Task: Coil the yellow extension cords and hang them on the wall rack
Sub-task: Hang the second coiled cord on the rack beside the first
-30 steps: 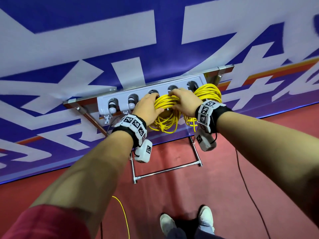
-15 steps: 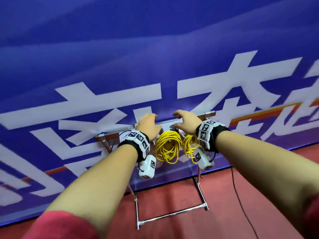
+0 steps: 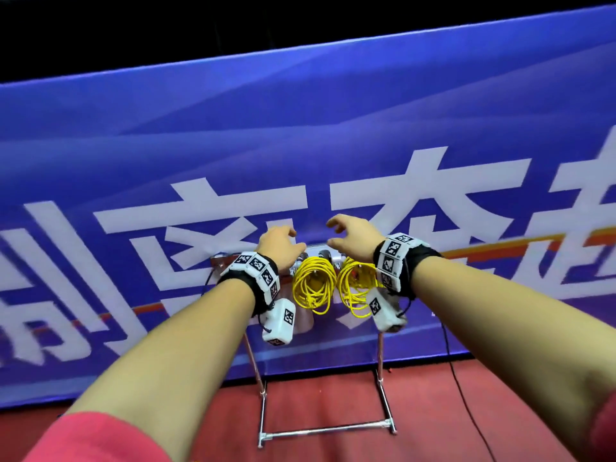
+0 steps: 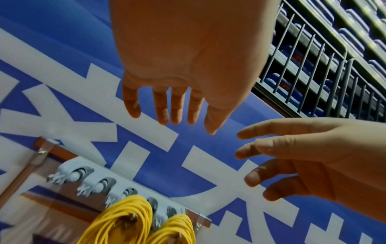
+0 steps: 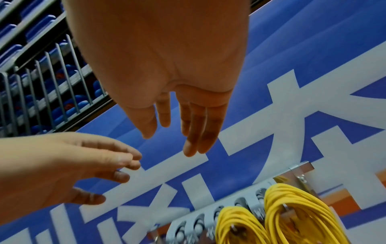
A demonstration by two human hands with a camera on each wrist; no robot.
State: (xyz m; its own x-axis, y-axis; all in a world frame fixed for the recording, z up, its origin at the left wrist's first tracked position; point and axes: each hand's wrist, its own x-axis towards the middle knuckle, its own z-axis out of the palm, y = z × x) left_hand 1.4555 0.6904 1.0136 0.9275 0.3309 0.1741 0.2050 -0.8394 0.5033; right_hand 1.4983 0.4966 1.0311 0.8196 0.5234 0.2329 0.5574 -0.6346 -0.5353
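Centre of head view: two yellow cord coils hang side by side from the wall rack, long axes vertical. Left hand and right hand, fingers spread, empty, hover above.

two yellow coils hung, hands empty

yellow cord coils, grey rack, blue-and-white banner, red floor
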